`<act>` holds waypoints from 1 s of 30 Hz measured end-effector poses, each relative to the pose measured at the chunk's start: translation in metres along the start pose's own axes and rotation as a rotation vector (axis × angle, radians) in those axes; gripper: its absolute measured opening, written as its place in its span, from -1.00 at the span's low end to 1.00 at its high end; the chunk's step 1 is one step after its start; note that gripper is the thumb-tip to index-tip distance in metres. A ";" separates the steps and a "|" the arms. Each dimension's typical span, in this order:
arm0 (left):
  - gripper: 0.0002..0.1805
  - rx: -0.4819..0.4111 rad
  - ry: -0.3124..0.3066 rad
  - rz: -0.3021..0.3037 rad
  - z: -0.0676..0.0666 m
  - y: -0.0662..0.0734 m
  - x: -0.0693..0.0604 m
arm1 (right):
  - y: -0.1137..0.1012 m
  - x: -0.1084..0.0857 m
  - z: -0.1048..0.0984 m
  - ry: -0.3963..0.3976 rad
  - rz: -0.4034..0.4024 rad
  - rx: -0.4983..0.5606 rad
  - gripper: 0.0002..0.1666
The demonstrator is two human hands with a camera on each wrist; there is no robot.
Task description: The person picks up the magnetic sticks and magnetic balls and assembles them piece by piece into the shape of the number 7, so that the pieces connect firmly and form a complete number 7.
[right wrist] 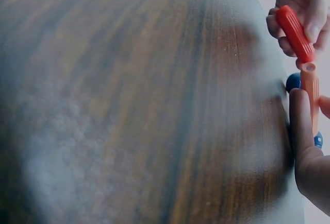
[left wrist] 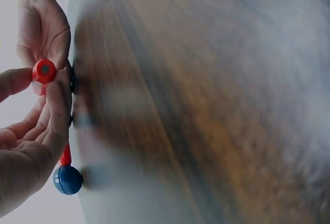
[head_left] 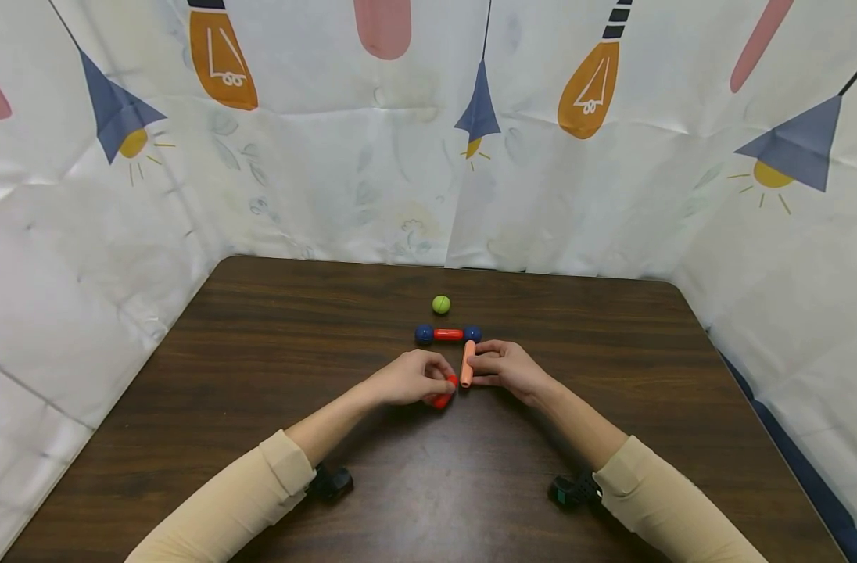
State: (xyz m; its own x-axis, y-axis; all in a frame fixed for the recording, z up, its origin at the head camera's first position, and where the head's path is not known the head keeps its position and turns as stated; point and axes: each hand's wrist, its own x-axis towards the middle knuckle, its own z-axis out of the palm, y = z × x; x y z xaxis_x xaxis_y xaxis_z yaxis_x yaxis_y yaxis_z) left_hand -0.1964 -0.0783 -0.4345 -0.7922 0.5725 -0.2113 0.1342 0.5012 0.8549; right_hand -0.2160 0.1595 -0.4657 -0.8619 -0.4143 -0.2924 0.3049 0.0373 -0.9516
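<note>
Left hand (head_left: 417,377) grasping a short red ridged rod (right wrist: 295,32), plastic by the look, pinched between thumb and fingers at the fingertips on its right side. Right hand (head_left: 509,367) grasping too: thumb and fingers pinch a pale-orange ridged plastic-looking rod (head_left: 467,364) along the hand's left side. Handling, judged by eye: both rods light, stiff, not fragile; smooth surface maybe a bit slippery, but the lengthwise ridges should give the fingers grip. Best hold is mid-length on the sides, ends left free; the red rod's end shows a grey inset in the left wrist view, perhaps metal. Axes: orange rod points nearly straight away from the person, far end leaning slightly right, hollow-looking near end facing back between the hands. Red rod lies slantwise, from near-left under the left hand to far-right, its far end just beside the orange rod's near end; touching or apart, can't tell. Just beyond both hands, a dumbbell-shaped piece of two dark-blue balls on a red bar (head_left: 448,335) lies crosswise, long axis left-right, its right ball near the orange rod's far end; contact unclear. Farther out past that, a small yellow-green ball (head_left: 440,305). Everything's over or on the dark wood-grain table (head_left: 259,328); whether the held rods touch it, can't tell.
</note>
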 end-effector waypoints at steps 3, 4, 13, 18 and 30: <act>-0.80 -0.036 -0.004 0.007 0.001 -0.001 0.001 | 0.000 0.000 0.000 -0.001 -0.004 0.001 -0.43; -0.80 -0.044 -0.003 0.007 0.001 -0.001 0.001 | 0.000 0.000 0.000 -0.002 -0.005 0.002 -0.43; -0.77 -0.137 -0.026 0.008 0.003 -0.001 0.003 | 0.000 -0.001 0.000 0.000 0.000 0.009 -0.44; -0.78 -0.163 -0.055 0.010 0.002 0.000 0.002 | -0.001 -0.001 0.000 0.001 0.008 0.008 -0.45; -0.78 -0.167 -0.084 -0.017 0.004 -0.001 0.003 | -0.001 0.000 -0.001 0.012 0.015 0.008 -0.44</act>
State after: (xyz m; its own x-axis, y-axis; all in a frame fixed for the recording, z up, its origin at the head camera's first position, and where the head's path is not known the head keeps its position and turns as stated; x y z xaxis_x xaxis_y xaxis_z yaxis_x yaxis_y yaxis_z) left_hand -0.1963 -0.0745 -0.4382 -0.7398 0.6208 -0.2595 0.0151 0.4008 0.9160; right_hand -0.2165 0.1602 -0.4653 -0.8623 -0.4024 -0.3075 0.3206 0.0363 -0.9465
